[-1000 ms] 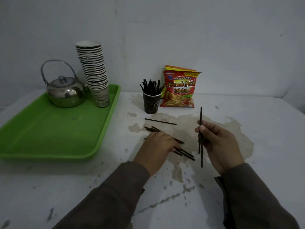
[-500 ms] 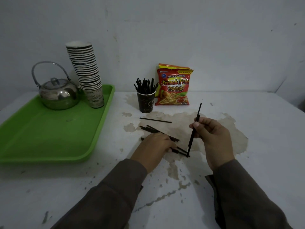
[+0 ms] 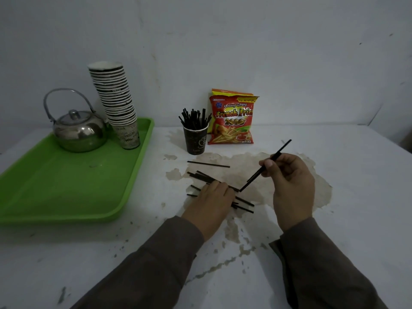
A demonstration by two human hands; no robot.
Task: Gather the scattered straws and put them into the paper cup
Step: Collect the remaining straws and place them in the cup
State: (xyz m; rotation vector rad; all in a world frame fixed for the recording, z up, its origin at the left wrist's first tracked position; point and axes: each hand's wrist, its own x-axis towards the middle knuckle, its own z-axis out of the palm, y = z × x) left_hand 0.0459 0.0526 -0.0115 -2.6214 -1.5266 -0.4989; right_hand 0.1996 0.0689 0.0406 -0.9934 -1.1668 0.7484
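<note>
A dark paper cup (image 3: 195,139) stands at the back of the white table, holding several black straws upright. More black straws (image 3: 201,176) lie scattered on the stained patch in front of it, and one lone straw (image 3: 208,164) lies apart, nearer the cup. My left hand (image 3: 211,202) lies palm down on the scattered pile; whether its fingers grip any straw is hidden. My right hand (image 3: 289,186) pinches two black straws (image 3: 264,167) that slant from upper right down to lower left, their low end close to the left hand's fingertips.
A green tray (image 3: 66,186) on the left carries a steel kettle (image 3: 79,130) and a tall stack of paper cups (image 3: 117,103). A red snack bag (image 3: 233,120) leans on the wall just right of the cup. The table's right side is bare white surface.
My right hand has tilted its straws from upright to a slant, low end swinging toward the left hand. The left hand stays on the pile. The head camera shifted slightly.
</note>
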